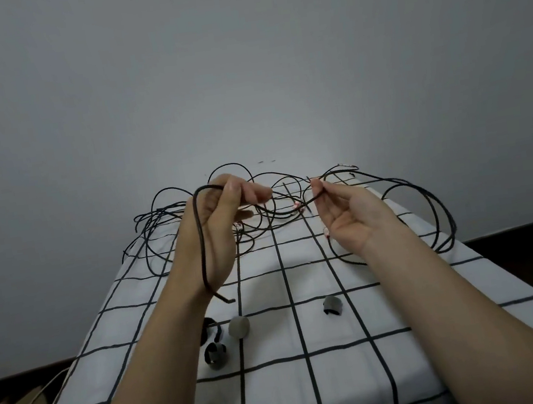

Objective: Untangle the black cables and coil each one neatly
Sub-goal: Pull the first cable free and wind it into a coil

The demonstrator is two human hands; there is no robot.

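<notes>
Forearms [162, 351] nearest me are hovering over the checked surface [332, 379], left hand [213, 222] gripping a looped black cable [200, 244], right fingers [316, 186] pinching a strand [305, 200] from the far tangle [158, 212]; I'm judging that tugging is risking tighter knots.

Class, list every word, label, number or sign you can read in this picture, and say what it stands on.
None: no readable text on the black cables, the checked cloth, the grey strap rolls or the wall.
Small pinkish marks on the cables: too small and blurred to read.
</notes>
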